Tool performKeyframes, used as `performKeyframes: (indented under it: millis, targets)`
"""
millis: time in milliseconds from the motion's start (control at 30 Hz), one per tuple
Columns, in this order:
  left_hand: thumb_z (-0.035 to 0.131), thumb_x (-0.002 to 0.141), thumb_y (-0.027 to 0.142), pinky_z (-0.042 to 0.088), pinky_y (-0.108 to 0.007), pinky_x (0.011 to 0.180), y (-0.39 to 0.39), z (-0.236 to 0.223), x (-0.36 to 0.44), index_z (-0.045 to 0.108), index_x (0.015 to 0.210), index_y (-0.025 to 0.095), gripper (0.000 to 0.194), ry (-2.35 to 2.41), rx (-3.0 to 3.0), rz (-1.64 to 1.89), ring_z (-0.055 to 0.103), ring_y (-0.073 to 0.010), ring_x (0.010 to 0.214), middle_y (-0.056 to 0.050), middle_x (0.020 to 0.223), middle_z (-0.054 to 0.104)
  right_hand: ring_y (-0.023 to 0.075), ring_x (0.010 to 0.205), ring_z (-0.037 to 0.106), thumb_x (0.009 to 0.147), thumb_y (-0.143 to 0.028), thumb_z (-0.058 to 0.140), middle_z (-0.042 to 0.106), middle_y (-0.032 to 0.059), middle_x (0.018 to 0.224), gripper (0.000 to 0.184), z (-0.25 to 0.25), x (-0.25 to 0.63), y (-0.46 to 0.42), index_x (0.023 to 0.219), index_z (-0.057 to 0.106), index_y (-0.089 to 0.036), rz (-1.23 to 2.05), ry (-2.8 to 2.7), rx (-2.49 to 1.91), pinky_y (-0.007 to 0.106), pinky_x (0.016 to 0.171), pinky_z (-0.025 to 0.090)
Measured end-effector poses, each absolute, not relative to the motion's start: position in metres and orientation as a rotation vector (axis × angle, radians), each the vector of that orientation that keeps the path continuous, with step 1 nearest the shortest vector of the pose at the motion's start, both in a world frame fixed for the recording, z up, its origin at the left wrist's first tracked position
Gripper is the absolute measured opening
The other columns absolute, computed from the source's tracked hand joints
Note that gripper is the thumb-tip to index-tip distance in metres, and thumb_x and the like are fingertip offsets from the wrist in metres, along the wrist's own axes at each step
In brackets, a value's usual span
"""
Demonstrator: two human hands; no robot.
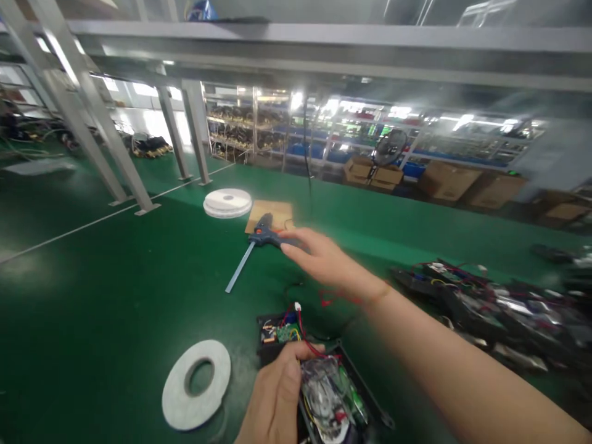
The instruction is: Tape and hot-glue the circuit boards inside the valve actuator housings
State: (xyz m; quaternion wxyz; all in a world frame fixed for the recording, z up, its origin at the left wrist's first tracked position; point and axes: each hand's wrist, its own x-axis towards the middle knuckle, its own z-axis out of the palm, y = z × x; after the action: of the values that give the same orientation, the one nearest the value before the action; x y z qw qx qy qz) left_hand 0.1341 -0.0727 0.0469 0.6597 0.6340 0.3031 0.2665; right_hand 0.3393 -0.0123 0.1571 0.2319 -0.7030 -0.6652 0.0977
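Note:
My left hand [277, 394] is closed on the edge of an open black plastic housing [365, 388] in the foreground. Inside it are a green circuit board [289, 333], red and yellow wires, and a bundle wrapped in clear plastic [324, 394]. A white connector [297, 306] stands up on red and black wires. Farther out, my right hand [317, 253] grips the handle of a dark hot glue gun [264, 233], its thumb and fingers around it. A pale glue stick [240, 266] sticks out of the gun toward me.
A roll of white tape [197, 385] lies on the green tabletop [115, 320] at the left front. Behind the gun are a tan board [272, 209] and a white reel [227, 203]. Black housings with wires [490, 308] are piled at right. A metal shelf [324, 43] crosses overhead.

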Motion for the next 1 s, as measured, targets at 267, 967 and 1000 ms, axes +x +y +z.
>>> performKeyframes:
  millis: [267,967,1000]
  targets:
    - [0.036,0.101,0.051,0.044,-0.032,0.1,-0.063,0.058,0.133,0.056,0.128,0.021,0.044,0.523,1.578,0.584,0.059,-0.0231,0.118,-0.01,0.121,0.069,0.0214,0.129,0.056,0.097,-0.044,0.059,0.059,0.0059,0.138,0.031,0.114,0.284,-0.183,0.123,0.057,-0.029,0.408,-1.565,-1.662,0.033,0.105,0.05]
    - [0.043,0.097,0.044,0.031,-0.026,0.062,-0.055,0.058,0.14,0.045,0.077,0.022,0.03,0.676,1.564,0.527,0.041,-0.0131,0.066,0.005,0.068,0.044,0.0275,0.124,0.061,0.091,-0.032,0.066,0.064,0.0106,0.13,0.031,0.086,0.282,-0.19,0.121,0.062,-0.025,0.245,-1.632,-1.565,0.037,0.104,0.053]
    - [0.041,0.098,0.045,0.032,-0.026,0.063,-0.054,0.057,0.14,0.046,0.077,0.022,0.031,0.676,1.586,0.543,0.042,-0.0134,0.067,0.004,0.069,0.045,0.0272,0.124,0.061,0.091,-0.032,0.065,0.064,0.0104,0.131,0.03,0.087,0.281,-0.19,0.121,0.062,-0.025,0.252,-1.629,-1.567,0.037,0.104,0.053]
